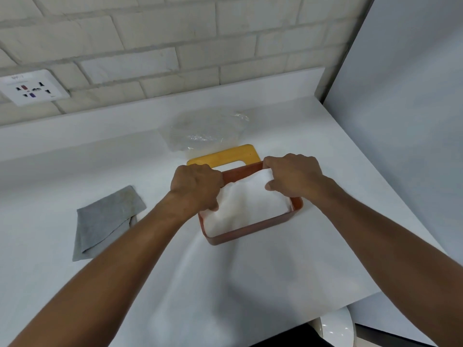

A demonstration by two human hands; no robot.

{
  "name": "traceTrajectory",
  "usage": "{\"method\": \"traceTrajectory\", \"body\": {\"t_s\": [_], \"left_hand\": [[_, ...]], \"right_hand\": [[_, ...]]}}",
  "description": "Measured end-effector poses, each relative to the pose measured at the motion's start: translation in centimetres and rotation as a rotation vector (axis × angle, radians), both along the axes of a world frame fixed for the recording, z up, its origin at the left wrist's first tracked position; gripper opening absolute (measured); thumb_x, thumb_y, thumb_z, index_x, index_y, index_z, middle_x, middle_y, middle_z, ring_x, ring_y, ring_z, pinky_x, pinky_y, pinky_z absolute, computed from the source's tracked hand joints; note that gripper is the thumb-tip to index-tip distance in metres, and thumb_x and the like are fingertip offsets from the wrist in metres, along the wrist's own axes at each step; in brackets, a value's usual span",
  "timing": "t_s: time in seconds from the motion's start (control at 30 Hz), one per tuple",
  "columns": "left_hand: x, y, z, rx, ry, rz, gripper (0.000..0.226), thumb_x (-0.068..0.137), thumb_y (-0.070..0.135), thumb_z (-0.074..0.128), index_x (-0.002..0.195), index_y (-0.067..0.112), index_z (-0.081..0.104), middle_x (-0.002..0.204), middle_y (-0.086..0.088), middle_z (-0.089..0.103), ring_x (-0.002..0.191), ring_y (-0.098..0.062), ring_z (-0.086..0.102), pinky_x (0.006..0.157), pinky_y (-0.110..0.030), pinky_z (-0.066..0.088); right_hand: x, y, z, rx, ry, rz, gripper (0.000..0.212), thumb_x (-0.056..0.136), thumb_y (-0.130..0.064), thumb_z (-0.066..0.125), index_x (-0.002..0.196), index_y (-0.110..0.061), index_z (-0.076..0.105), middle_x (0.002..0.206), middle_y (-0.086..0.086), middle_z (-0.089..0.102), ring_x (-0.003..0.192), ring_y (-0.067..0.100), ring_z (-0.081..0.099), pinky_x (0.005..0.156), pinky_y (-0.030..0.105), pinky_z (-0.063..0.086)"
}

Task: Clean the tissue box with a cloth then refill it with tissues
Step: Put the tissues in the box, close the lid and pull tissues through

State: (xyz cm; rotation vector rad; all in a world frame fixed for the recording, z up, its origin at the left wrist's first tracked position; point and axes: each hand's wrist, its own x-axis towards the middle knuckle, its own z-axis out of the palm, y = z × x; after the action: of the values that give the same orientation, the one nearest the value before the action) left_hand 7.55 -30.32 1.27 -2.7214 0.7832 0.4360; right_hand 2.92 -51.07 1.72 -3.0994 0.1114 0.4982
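Two bare hands meet over the tissue box (250, 232), a reddish-brown open tray with its lid off, standing near the middle of the white counter (325, 246). In the head view, a stack of white tissues (246, 209) lies inside the box, filling most of it and rising a little above the rim at the far side. The left hand (195, 186) is at the box's far left corner, fingers curled down over the stack's edge and thumb tip on the paper. It seems to grip the tissues, though the knuckles hide whether the fingers also catch the box wall. The right hand (293, 176) is at the far right corner, its thumb and curled fingers pinching the stack's raised corner. Just behind the box a yellow lid (225, 155) with a long slot lies flat, and behind that is a crumpled clear plastic wrapper (208, 131). A folded grey cloth (105, 221) lies well to the left, apart from the box. A socket plate (32, 87) sits on the brick wall (175, 33).
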Motion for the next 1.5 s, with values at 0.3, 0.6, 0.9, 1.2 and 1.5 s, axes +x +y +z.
{"method": "traceTrajectory", "body": {"t_s": [0.3, 0.6, 0.9, 1.2, 1.5], "left_hand": [[-0.9, -0.8, -1.2, 0.103, -0.113, -0.119, 0.038, 0.091, 0.056, 0.073, 0.116, 0.028, 0.072, 0.108, 0.005, 0.073, 0.104, -0.019, 0.071, 0.072, -0.029, 0.039], [-2.1, -1.6, 1.0, -0.049, -0.263, -0.177, 0.045, 0.094, 0.042, 0.074, 0.132, 0.029, 0.053, 0.116, 0.001, 0.062, 0.104, -0.022, 0.066, 0.068, -0.035, 0.036], [-0.3, -1.8, -1.8, 0.107, 0.097, -0.244, 0.055, 0.080, 0.048, 0.085, 0.124, 0.025, 0.062, 0.094, 0.003, 0.063, 0.094, -0.022, 0.069, 0.067, -0.032, 0.047], [-0.9, -1.4, -3.1, -0.172, -0.070, -0.059, 0.035, 0.097, 0.059, 0.061, 0.116, 0.032, 0.072, 0.115, 0.005, 0.073, 0.108, -0.023, 0.069, 0.073, -0.029, 0.040], [-0.8, -1.9, -2.3, -0.283, -0.033, -0.028, 0.034, 0.096, 0.042, 0.067, 0.130, 0.037, 0.065, 0.119, 0.008, 0.072, 0.107, -0.021, 0.069, 0.074, -0.028, 0.043]], "right_hand": [[0.6, 1.9, -1.5, -0.286, -0.070, 0.065, 0.011, 0.089, -0.018, 0.055, 0.089, -0.028, 0.060, 0.064, -0.008, 0.043, 0.065, 0.017, 0.047, 0.079, 0.035, 0.024], [-1.1, 1.7, -2.2, -0.064, -0.225, 0.123, 0.037, 0.086, -0.028, 0.071, 0.122, -0.030, 0.061, 0.118, -0.003, 0.059, 0.098, 0.023, 0.064, 0.067, 0.031, 0.042], [0.1, 1.9, -3.7, 0.016, 0.071, 0.173, 0.060, 0.068, -0.023, 0.090, 0.120, -0.019, 0.060, 0.110, 0.001, 0.068, 0.096, 0.026, 0.068, 0.071, 0.035, 0.052], [0.3, 2.1, -3.5, 0.061, -0.066, 0.288, 0.042, 0.087, -0.038, 0.073, 0.126, -0.028, 0.061, 0.122, -0.006, 0.064, 0.110, 0.023, 0.063, 0.072, 0.029, 0.041], [0.2, 1.1, -3.4, 0.248, -0.083, 0.182, 0.028, 0.086, -0.036, 0.074, 0.109, -0.029, 0.058, 0.111, -0.010, 0.061, 0.100, 0.018, 0.059, 0.070, 0.032, 0.044]]}}
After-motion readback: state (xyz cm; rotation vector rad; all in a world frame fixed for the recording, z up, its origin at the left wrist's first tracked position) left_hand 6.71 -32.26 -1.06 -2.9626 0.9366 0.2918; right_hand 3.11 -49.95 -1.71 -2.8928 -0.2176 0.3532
